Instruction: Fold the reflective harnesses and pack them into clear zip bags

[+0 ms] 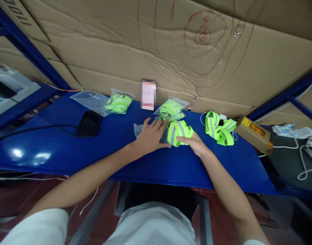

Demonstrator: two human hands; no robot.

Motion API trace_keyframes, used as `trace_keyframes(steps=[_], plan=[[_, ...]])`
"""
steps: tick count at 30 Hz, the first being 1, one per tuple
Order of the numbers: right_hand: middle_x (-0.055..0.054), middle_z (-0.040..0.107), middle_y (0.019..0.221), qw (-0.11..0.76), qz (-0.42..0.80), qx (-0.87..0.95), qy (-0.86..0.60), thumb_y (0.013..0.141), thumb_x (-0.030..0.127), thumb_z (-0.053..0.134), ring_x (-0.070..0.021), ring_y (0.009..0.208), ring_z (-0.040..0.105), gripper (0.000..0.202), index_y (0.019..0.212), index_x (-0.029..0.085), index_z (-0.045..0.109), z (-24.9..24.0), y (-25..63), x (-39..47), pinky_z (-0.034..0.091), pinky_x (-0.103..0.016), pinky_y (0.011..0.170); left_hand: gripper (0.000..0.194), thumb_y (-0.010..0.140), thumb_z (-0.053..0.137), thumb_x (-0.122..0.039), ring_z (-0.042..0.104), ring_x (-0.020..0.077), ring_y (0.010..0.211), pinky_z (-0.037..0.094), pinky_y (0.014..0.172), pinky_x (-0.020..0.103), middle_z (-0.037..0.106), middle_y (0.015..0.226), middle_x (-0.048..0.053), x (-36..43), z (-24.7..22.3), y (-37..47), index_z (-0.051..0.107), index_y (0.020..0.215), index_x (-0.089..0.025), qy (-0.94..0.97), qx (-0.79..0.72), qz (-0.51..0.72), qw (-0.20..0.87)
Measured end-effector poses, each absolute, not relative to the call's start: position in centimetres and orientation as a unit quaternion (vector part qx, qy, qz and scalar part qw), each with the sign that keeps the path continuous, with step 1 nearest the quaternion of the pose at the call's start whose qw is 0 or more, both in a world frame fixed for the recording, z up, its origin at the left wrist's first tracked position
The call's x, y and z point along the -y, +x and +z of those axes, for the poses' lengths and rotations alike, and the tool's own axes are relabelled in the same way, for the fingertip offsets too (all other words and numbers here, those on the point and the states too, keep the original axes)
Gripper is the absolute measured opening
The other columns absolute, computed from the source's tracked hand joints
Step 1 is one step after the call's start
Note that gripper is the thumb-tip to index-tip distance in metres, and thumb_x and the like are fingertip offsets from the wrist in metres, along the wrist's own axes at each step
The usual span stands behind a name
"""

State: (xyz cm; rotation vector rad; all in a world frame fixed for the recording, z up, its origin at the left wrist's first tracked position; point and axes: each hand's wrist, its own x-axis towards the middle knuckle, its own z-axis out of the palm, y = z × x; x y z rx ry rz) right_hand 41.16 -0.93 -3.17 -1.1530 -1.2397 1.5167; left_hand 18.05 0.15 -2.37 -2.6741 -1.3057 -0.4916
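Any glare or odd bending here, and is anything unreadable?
Head view: two bright glare spots at left on the blue table; frame bars splay outward on both sides, perhaps from a wide lens; phone screen pixelated past reading; the green bundle in the right hand shows its grey stripes clearly.

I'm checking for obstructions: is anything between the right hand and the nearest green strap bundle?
Nothing visible is: the right hand touches the green strap bundle directly, while the left hand is on its other side.
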Motion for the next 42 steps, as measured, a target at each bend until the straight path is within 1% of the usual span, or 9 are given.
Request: trace_keyframes(steps=[4,8,12,22,25,31,35,39,42], plan=[[-0.006,0.074,0.124,0.43,0.585,0.513,-0.458,0.062,0.04,0.093,-0.0281,0.116,0.069,0.067,0.123,0.023,0.069,-3.1,40.9,0.9,0.054,-0.042,0.102,0.095,0.077,0.076,-0.068,0.056,0.0419,0.127,0.026,0.116,0.06,0.059,0.138,0.025,-1.0,-1.3,18.2,0.047,0.146,-0.009,-0.892,0.424,-0.149,0.05],[-0.008,0.075,0.114,0.438,0.456,0.559,-0.537,0.057,0.045,0.093,-0.0261,0.102,0.07,0.075,0.121,0.019,0.063,-3.7,41.1,0.3,0.056,-0.04,0.092,0.088,0.079,0.076,-0.066,0.056,0.0379,0.132,0.041,0.11,0.051,0.056,0.145,0.02,-1.5,-2.0,17.8,0.044,0.145,-0.017,-0.884,0.434,-0.173,-0.016],[-0.008,0.074,0.115,0.378,0.326,0.656,-0.566,0.061,0.048,0.091,-0.0264,0.099,0.07,0.08,0.129,0.021,0.06,-4.3,41.2,0.4,0.055,-0.04,0.091,0.085,0.079,0.077,-0.064,0.063,0.0379,0.125,0.047,0.102,0.048,0.061,0.141,0.019,-1.3,-3.4,17.6,0.043,0.143,-0.019,-0.875,0.444,-0.189,-0.04],[-0.011,0.072,0.125,0.383,0.18,0.687,-0.59,0.074,0.05,0.082,-0.0331,0.111,0.07,0.074,0.138,0.025,0.055,-3.8,40.5,1.5,0.055,-0.043,0.093,0.111,0.072,0.074,-0.076,0.064,0.0395,0.123,0.044,0.103,0.047,0.063,0.138,0.022,-0.4,-3.8,18.2,0.033,0.155,-0.013,-0.87,0.443,-0.213,-0.034],[-0.011,0.071,0.126,0.386,0.2,0.687,-0.582,0.071,0.051,0.084,-0.0327,0.111,0.069,0.077,0.138,0.024,0.056,-3.7,40.2,1.7,0.054,-0.043,0.093,0.117,0.071,0.07,-0.08,0.063,0.0408,0.122,0.043,0.103,0.048,0.062,0.138,0.025,-0.5,-4.0,18.1,0.029,0.158,-0.012,-0.859,0.459,-0.228,-0.006],[-0.007,0.074,0.117,0.404,0.369,0.655,-0.522,0.061,0.052,0.091,-0.0254,0.101,0.069,0.084,0.133,0.022,0.059,-4.3,39.9,1.7,0.055,-0.036,0.09,0.12,0.071,0.066,-0.084,0.064,0.0426,0.118,0.043,0.102,0.051,0.063,0.133,0.025,-0.5,-4.3,18.4,0.026,0.159,-0.013,-0.857,0.46,-0.234,0.0],[-0.007,0.075,0.114,0.398,0.382,0.643,-0.532,0.061,0.053,0.091,-0.0256,0.1,0.07,0.081,0.13,0.021,0.061,-4.5,39.8,1.6,0.055,-0.037,0.088,0.125,0.066,0.077,-0.078,0.058,0.0446,0.127,0.044,0.105,0.055,0.055,0.144,0.025,-0.2,-4.0,18.5,0.022,0.16,-0.018,-0.86,0.442,-0.236,-0.096],[-0.007,0.073,0.12,0.389,0.326,0.673,-0.538,0.064,0.051,0.09,-0.0287,0.106,0.069,0.077,0.131,0.025,0.062,-4.1,39.8,1.7,0.054,-0.041,0.093,0.131,0.068,0.083,-0.068,0.043,0.0406,0.146,0.045,0.111,0.055,0.034,0.163,0.022,-0.8,-3.0,17.1,0.004,0.164,-0.028,-0.858,0.369,-0.249,-0.257],[-0.008,0.071,0.127,0.398,0.374,0.679,-0.491,0.063,0.048,0.092,-0.0289,0.114,0.068,0.08,0.134,0.026,0.061,-3.7,40.2,1.7,0.053,-0.042,0.099,0.114,0.075,0.083,-0.055,0.055,0.0336,0.137,0.05,0.108,0.046,0.049,0.154,0.017,-1.7,-1.8,15.6,0.016,0.164,-0.029,-0.847,0.344,-0.259,-0.312]])
